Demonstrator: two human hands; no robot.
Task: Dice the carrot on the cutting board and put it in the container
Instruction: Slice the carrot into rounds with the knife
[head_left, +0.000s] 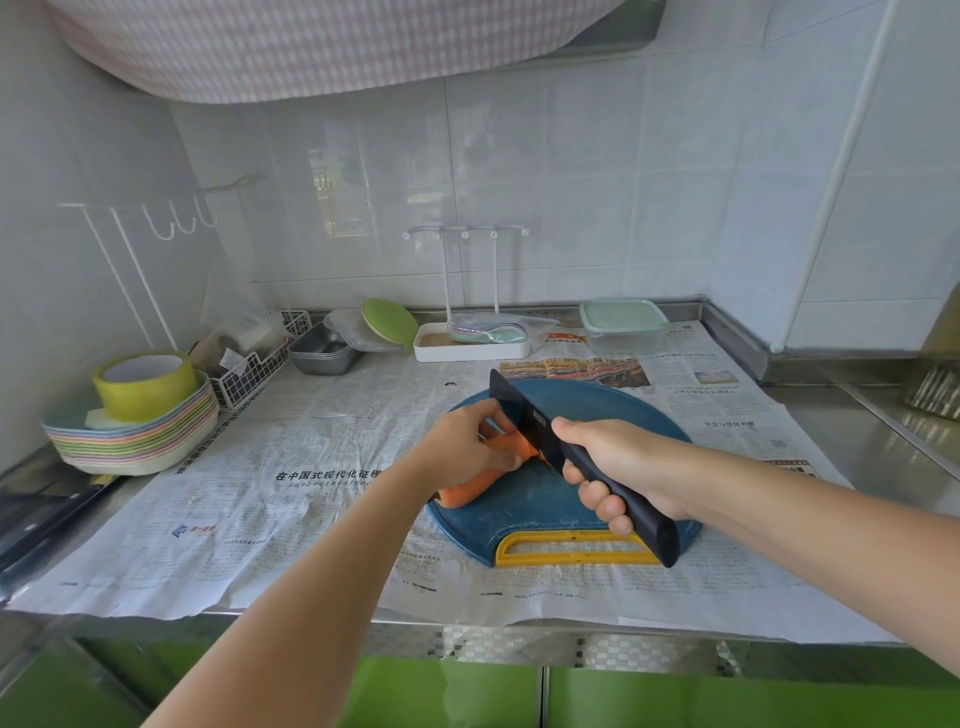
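An orange carrot lies across the round blue cutting board, which has a yellow handle at its near edge. My left hand presses down on the carrot's right part, fingers curled over it. My right hand grips the handle of a black knife. The blade stands against the carrot's right end, right beside my left fingertips. A clear container with a pale green lid on it sits at the back right of the counter.
Newspaper covers the steel counter. At the left stands a stack of pastel plates with a roll of yellow tape on top, plus a wire basket. A grey tray, a green lid and a white rack tray line the back wall.
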